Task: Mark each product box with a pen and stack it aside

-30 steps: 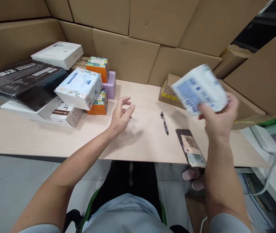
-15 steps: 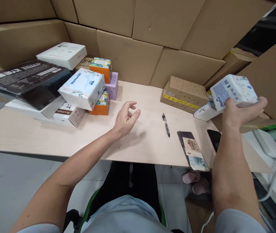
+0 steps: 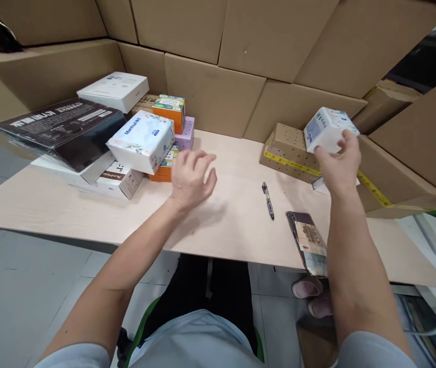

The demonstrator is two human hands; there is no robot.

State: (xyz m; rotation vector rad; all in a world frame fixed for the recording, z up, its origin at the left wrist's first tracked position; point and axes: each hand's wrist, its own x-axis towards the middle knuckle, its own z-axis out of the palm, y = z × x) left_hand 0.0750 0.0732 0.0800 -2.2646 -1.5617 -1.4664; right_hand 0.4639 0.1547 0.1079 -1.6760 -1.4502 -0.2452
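My right hand [image 3: 338, 161] grips a white and blue pack of tissues [image 3: 327, 130] by its near end. The pack is at the brown dotted box [image 3: 284, 140]; whether it rests on it I cannot tell. Below my right hand, part of another white pack [image 3: 320, 185] shows. My left hand [image 3: 192, 179] hovers over the table with fingers apart and slightly curled, holding nothing. Nearest to it are an orange box [image 3: 161, 174] and a second tissue pack [image 3: 141, 140], which lies on the stack at the left.
At the left are a black box [image 3: 68, 128], white boxes [image 3: 114, 89], an upper orange box [image 3: 168, 110] and a purple box [image 3: 186, 135]. A pen [image 3: 268, 200] and a phone with banknotes [image 3: 307, 243] lie on the table [image 3: 236, 230]. Cardboard walls [image 3: 213, 92] enclose the back.
My right hand has carried the tissue pack out to the right, then back left over the brown box. My left hand has turned palm down and stays near the same spot.
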